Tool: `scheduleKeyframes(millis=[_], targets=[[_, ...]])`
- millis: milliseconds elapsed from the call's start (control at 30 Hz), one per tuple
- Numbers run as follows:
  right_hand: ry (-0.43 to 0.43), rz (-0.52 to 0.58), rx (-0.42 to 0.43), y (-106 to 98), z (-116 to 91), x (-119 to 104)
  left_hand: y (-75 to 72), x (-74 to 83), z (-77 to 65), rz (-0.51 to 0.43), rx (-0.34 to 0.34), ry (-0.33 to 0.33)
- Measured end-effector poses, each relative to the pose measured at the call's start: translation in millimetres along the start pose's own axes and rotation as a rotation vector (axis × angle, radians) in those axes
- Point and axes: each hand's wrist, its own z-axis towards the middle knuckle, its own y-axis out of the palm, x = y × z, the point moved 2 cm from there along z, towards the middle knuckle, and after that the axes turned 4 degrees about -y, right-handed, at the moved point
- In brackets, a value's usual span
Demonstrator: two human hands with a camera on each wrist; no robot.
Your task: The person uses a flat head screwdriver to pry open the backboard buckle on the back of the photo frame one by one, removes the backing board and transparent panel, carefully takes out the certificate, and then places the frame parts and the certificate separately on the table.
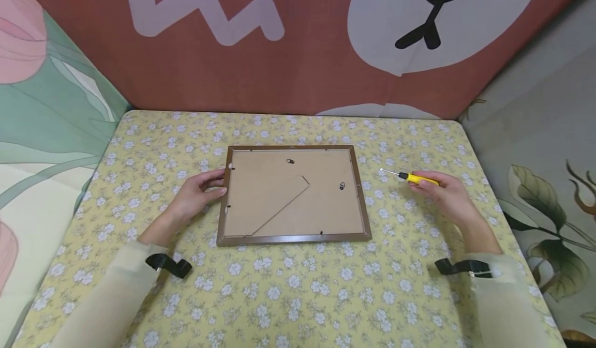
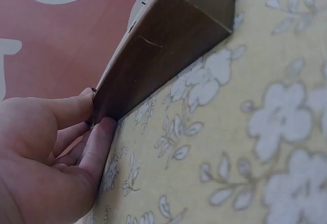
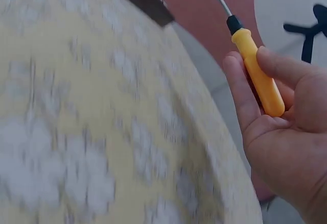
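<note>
A brown wooden picture frame (image 1: pixel 293 238) lies back side up on the table, its tan backing board (image 1: pixel 265 198) showing with a slanted stand flap (image 1: pixel 284 203) and small dark clips round the edge. My left hand (image 1: pixel 195 195) holds the frame's left side, thumb and fingertips at the edge; in the left wrist view the fingers (image 2: pixel 97 145) meet the frame's dark side close to the cloth. Right of the frame, my right hand (image 1: pixel 444 195) grips a small screwdriver (image 1: pixel 421 179) by its yellow handle. The screwdriver's metal shaft points left toward the frame, apart from it.
Two dark hanging hooks, one near the top (image 1: pixel 291 161) and one near the right side (image 1: pixel 342 186), sit on the backing. A yellow flowered cloth (image 1: pixel 288 296) covers the table. Printed fabric walls (image 1: pixel 316 63) stand behind and at both sides.
</note>
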Motion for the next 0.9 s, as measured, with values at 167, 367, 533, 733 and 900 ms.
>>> scheduleKeyframes(millis=[167,367,533,733,900], targets=[[0.004,0.032,-0.063,26,11,-13,0.9,0.1,0.7,0.007,0.009,-0.01],[0.092,-0.233,-0.073,65,30,-31,1.1,-0.1,1.2,0.007,0.012,-0.015],[0.126,-0.272,-0.1,98,47,-43,0.7,-0.9,2.0,0.004,0.006,-0.025],[0.148,-0.227,-0.126,135,68,-48,-0.7,0.4,1.1,-0.018,-0.001,-0.028],[0.153,-0.197,-0.15,164,84,-46,-1.2,-0.4,2.5,-0.019,-0.006,-0.028]])
